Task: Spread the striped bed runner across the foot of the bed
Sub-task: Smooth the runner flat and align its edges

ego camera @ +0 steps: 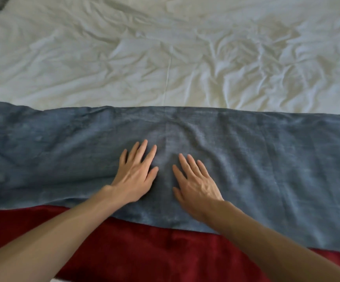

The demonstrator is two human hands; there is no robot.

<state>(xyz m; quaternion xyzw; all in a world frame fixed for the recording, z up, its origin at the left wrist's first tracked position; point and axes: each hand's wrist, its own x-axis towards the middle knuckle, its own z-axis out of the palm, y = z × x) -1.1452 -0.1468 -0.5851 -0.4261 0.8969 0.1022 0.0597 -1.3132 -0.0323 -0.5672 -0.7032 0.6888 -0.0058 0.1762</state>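
The bed runner [246, 151] is seen laid across the near part of the bed, stretching from the left edge of the view to the right, with a broad blue-grey band above and a dark red band [144, 251] along its near side. Beyond it, the rumpled white sheet [144, 58] of the bed is shown, creased all over. Both hands are placed flat, palms down, on the blue-grey band near its middle, just beside each other with a narrow strip of cloth between them. The left hand [136, 174] is spread with fingers fanned out, its grip open and nothing held; the right hand [195, 184] is likewise laid open, fingers extended and pointed away from the person, nothing clasped. Soft folds in the cloth are seen around the hands and toward the left, where the far edge is raised higher on the sheet
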